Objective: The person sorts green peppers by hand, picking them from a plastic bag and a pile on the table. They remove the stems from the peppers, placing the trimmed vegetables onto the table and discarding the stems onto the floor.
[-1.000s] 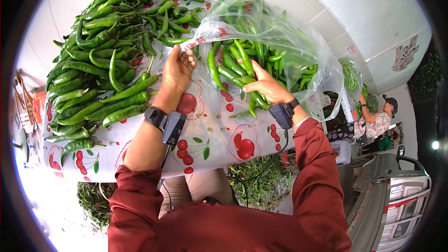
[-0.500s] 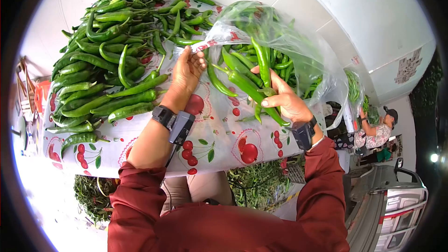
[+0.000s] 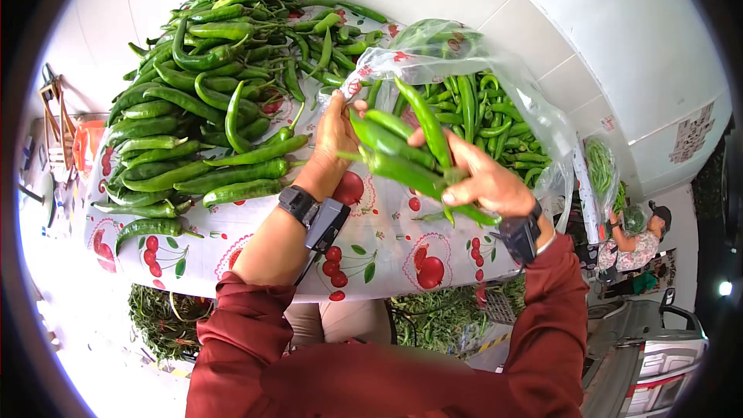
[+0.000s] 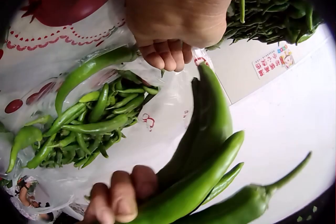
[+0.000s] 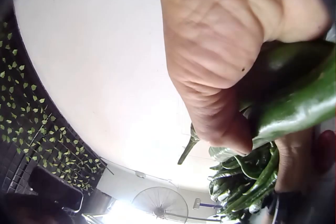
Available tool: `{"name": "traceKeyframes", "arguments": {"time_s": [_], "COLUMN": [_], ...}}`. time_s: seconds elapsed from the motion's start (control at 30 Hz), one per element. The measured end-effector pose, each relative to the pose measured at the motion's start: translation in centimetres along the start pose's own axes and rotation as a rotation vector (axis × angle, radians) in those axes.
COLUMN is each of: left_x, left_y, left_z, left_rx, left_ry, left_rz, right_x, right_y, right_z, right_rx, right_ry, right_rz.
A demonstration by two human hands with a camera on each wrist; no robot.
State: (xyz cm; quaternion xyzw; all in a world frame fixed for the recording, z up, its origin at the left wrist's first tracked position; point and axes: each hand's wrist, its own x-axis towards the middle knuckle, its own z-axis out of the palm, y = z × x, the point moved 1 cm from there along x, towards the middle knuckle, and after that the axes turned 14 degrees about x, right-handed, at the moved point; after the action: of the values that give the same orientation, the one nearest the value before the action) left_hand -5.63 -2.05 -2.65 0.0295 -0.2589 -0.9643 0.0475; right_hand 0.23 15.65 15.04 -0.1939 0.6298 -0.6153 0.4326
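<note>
My right hand [image 3: 491, 178] grips several long green chili peppers [image 3: 402, 174], its thumb pressed across them. They are lifted in front of the mouth of a clear plastic bag [image 3: 507, 70]. At the bag's near left edge my left hand [image 3: 333, 147] holds the plastic with curled fingers; the held peppers partly cover that hand. More green peppers [image 4: 100, 113] lie inside the bag, seen in the left wrist view. The right wrist view has my thumb [image 5: 220, 124] lying along a large pepper [image 5: 304, 100].
A big heap of green peppers [image 3: 170, 124] covers the table's left side, on a fruit-print tablecloth [image 3: 379, 267]. Greens [image 3: 433, 325] lie below the table's front edge. Another bag of green produce [image 3: 600, 166] and a person [image 3: 638, 244] are at the right.
My right hand has gathered more peppers and lifted them from the bag's mouth up and left, towards my left hand. My left hand keeps holding the bag's edge.
</note>
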Motion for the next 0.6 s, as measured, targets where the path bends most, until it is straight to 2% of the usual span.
{"name": "traceKeyframes", "arguments": {"time_s": [0.03,0.1,0.17,0.2,0.23,0.3,0.33,0.37,0.43,0.47,0.53,0.57,0.6], "left_x": [0.0,-0.2,-0.4,-1.8,-0.9,0.9,0.8,0.6,0.2,0.2,0.1,0.2,0.4], "left_y": [-0.1,0.3,0.5,1.0,0.5,-0.4,-0.5,-0.3,0.3,0.3,0.3,0.3,0.0], "left_z": [-0.3,0.0,0.9,2.5,2.1,-1.0,-0.8,-0.6,-0.4,-0.3,-0.1,0.0,-0.1], "left_rx": [0.021,0.087,-0.037,0.014,0.044,0.035,0.046,0.062,0.088,0.075,0.056,0.037,0.02], "left_ry": [-0.057,-0.005,0.141,0.055,0.093,-0.072,-0.081,-0.056,-0.027,-0.01,0.006,0.026,0.045], "left_rz": [-0.014,-0.043,-0.238,-0.002,0.057,-0.005,-0.012,-0.002,0.015,0.007,-0.008,-0.006,-0.007], "right_x": [-0.5,-0.7,0.2,1.4,3.0,7.5,8.7,10.8,11.7,11.4,9.7,9.4,8.6], "right_y": [0.5,0.4,-0.1,-0.7,-1.4,-2.9,-4.7,-5.6,-6.3,-6.1,-5.3,-3.6,-2.3], "right_z": [-0.1,0.6,1.1,1.0,0.8,-1.1,-0.4,-1.7,-3.1,-3.3,-4.1,-5.4,-5.5], "right_rx": [-0.045,0.028,0.023,0.087,0.054,0.048,0.066,0.128,0.081,0.087,-0.183,-0.224,-0.267], "right_ry": [0.001,0.005,0.014,-0.033,-0.012,0.003,0.045,-0.075,0.15,0.148,0.265,0.197,0.202], "right_rz": [0.015,0.043,-0.09,-0.126,-0.169,-0.283,-0.396,-0.451,-0.621,-0.625,-0.605,-0.604,-0.471]}}
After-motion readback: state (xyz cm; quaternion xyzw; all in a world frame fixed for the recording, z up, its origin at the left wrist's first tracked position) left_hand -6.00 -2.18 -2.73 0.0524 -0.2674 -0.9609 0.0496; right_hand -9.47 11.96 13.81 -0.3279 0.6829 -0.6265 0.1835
